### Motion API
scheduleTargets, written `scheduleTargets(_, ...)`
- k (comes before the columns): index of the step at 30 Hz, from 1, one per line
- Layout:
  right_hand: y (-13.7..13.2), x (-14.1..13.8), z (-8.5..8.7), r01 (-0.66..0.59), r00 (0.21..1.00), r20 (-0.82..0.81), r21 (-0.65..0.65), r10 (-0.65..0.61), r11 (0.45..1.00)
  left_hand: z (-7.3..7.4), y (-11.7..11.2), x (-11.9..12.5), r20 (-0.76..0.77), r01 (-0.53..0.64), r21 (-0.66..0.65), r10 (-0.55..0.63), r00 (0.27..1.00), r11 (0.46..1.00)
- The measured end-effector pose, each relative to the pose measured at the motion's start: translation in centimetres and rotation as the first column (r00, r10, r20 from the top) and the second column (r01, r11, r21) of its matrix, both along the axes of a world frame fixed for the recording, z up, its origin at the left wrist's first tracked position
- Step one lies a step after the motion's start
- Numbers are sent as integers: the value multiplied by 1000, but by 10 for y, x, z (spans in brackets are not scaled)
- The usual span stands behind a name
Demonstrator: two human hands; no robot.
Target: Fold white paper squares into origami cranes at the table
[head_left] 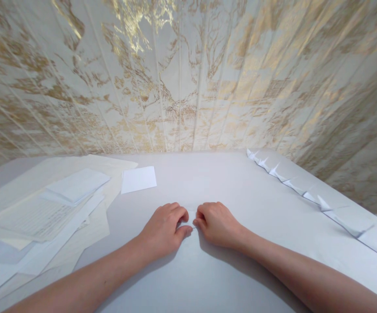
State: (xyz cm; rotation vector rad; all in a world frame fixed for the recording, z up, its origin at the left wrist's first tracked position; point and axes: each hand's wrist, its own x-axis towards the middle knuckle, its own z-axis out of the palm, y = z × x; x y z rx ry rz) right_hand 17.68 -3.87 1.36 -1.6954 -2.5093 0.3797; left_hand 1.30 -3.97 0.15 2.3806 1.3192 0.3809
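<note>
My left hand [167, 227] and my right hand [217, 224] meet low over the middle of the white table. Between the fingertips shows a sliver of a small white piece of paper [193, 226]; most of it is hidden by my fingers. The right hand is closed, thumb pinched against the curled forefinger. My left hand is curled too, its thumb and fingers bent round the other side of the paper. Beyond the left hand lies a flat white paper rectangle [139, 179].
Loose papers [50, 208], some with writing, overlap in a pile on the left. Along the table's right edge stands a row of several pointed folded-paper figures [323, 203]. A wall with a gold pattern [175, 95] rises behind the white table [208, 278].
</note>
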Motion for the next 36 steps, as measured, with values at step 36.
scheduleTargets(36,-1,18,-12,-134,892,-428,57,146,989,-4,0,-4,207,53,9,-53,977,999)
